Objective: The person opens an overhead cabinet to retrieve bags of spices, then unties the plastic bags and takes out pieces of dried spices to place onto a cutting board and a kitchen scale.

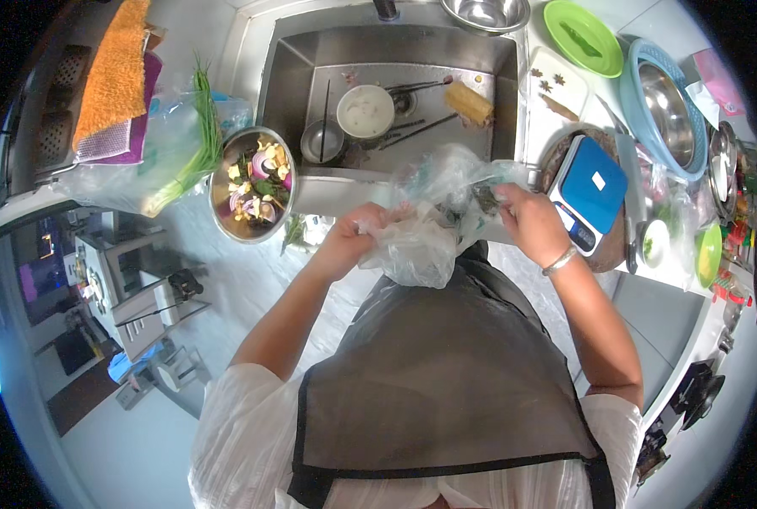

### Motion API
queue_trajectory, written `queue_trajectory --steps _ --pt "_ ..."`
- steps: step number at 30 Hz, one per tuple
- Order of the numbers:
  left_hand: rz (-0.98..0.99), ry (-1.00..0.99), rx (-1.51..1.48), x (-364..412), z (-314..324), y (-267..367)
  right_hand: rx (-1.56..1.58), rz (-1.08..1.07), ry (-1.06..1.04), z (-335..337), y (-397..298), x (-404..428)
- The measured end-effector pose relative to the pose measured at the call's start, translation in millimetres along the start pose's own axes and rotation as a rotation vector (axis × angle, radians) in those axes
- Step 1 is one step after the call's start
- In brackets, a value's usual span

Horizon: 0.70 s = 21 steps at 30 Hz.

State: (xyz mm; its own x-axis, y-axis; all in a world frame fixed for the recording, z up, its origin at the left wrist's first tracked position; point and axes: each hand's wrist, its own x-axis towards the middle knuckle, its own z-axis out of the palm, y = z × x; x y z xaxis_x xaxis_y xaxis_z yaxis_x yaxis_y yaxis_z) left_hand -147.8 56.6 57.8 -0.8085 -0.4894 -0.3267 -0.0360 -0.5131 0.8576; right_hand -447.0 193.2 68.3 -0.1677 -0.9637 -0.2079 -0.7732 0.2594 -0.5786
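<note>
In front of the sink, my left hand (358, 237) grips a crumpled see-through plastic bag (419, 254) by its left side. My right hand (532, 221) pinches the same bag's right side between thumb and fingers. Dark green leafy matter (485, 198) shows through the film next to my right fingertips; its kind is hard to make out. The bag hangs over my grey-brown apron (442, 369). Left of my hands, a steel bowl (217, 213) holds sliced onion, pale chopped pieces and dark greens.
The steel sink (327, 48) contains a white bowl (365, 111), a small metal bowl (322, 141), chopsticks and a yellow scrubber (468, 103). A blue kitchen scale (593, 184) rests on a round board beside a cleaver (633, 178). Spring onions (203, 133) lie at left.
</note>
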Motion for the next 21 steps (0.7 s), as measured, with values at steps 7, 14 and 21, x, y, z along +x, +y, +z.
queue_trajectory --steps 7,14,21 --pt "-0.015 0.119 0.119 -13 -14 -6 0.267 0.178 -0.068 4 -33 13" --pt "0.004 0.126 0.062 -15 -25 -12 0.267 -0.01 0.226 40 43 28" --pt "0.074 0.039 0.018 -17 -11 -4 0.896 0.389 0.161 -18 -8 -8"
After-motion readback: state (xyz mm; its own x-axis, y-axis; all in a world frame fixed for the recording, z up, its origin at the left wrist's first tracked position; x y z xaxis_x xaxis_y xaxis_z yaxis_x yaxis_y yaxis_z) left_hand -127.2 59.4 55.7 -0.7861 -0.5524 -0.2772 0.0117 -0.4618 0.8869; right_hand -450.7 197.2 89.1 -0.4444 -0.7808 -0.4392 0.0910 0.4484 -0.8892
